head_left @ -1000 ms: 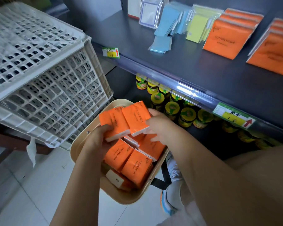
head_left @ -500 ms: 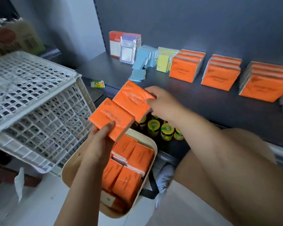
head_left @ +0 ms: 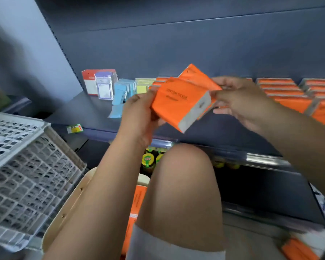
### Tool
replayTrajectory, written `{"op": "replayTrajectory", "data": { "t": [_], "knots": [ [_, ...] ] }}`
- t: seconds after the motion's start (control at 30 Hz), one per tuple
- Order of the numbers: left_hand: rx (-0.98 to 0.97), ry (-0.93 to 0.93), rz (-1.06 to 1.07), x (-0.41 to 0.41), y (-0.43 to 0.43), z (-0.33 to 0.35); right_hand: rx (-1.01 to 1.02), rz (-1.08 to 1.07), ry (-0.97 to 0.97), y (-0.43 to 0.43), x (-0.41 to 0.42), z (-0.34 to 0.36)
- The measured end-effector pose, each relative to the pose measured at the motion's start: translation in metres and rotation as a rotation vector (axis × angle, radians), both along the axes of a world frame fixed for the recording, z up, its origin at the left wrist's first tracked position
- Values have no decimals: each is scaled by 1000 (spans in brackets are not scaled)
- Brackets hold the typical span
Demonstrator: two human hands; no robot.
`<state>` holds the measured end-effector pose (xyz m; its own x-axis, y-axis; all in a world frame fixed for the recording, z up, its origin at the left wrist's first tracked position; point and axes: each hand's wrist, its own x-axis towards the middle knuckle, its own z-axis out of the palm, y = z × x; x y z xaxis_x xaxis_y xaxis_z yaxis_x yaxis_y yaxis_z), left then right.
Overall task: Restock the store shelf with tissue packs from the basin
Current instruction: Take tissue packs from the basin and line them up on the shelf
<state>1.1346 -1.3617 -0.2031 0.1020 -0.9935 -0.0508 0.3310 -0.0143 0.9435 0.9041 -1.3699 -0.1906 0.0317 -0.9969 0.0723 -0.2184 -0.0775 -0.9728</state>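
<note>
Two orange tissue packs point(head_left: 178, 104) held in the air, stacked and tilted, over the front edge of the shelf point(head_left: 94, 109). White end of the nearer pack faces down-right. Left hand point(head_left: 139, 117) grips the left end, thumb on the top face. Right hand point(head_left: 240, 102) pinches the right end, fingers curled round it. Stocked rows point(head_left: 289, 96) of the same orange packs lie on the shelf behind the right hand. Blue packets point(head_left: 124, 91), yellow packets point(head_left: 142, 88) and a red-white box point(head_left: 90, 81) sit further left on the shelf. Basin point(head_left: 71, 205) is on the floor below, behind the bare knee point(head_left: 184, 184), with spare packs point(head_left: 137, 201) in it. White lattice crate point(head_left: 26, 175) is left of the basin. Yellow-lidded jars point(head_left: 148, 160) stand on the lower shelf.
</note>
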Motion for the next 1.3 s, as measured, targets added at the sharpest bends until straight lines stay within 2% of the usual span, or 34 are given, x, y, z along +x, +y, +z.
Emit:
{"op": "replayTrajectory", "data": {
  "t": [0.1, 0.17, 0.27, 0.4, 0.5, 0.57, 0.7, 0.87, 1.1, 1.3],
  "knots": [
    [76, 34, -48, -41, -22, 2, 0, -62, -23, 3, -37, -15],
    [159, 167, -82, -62, -32, -1, 3, -120, -54, 5, -59, -29],
    [176, 329, -134, -79, -41, -10, -10, -243, -121, 2, -92, -51],
    [109, 257, -212, -74, -63, -18, -74, -363, -94, -12, -122, -59],
    [104, 248, -218, -73, -78, -24, -148, -406, 18, -29, -135, -60],
    [132, 253, -187, -76, -86, -28, -173, -429, 164, -35, -139, -61],
    [199, 219, -95, -80, -102, -34, -244, -362, 419, -45, -143, -67],
    [180, 101, -90, -83, -113, -40, -330, -360, 515, -57, -140, -75],
    [137, -21, -74, -80, -113, -45, -399, -251, 766, -70, -149, -80],
    [136, -78, -42, -78, -111, -42, -456, -266, 952, -73, -142, -87]
  ]
}}
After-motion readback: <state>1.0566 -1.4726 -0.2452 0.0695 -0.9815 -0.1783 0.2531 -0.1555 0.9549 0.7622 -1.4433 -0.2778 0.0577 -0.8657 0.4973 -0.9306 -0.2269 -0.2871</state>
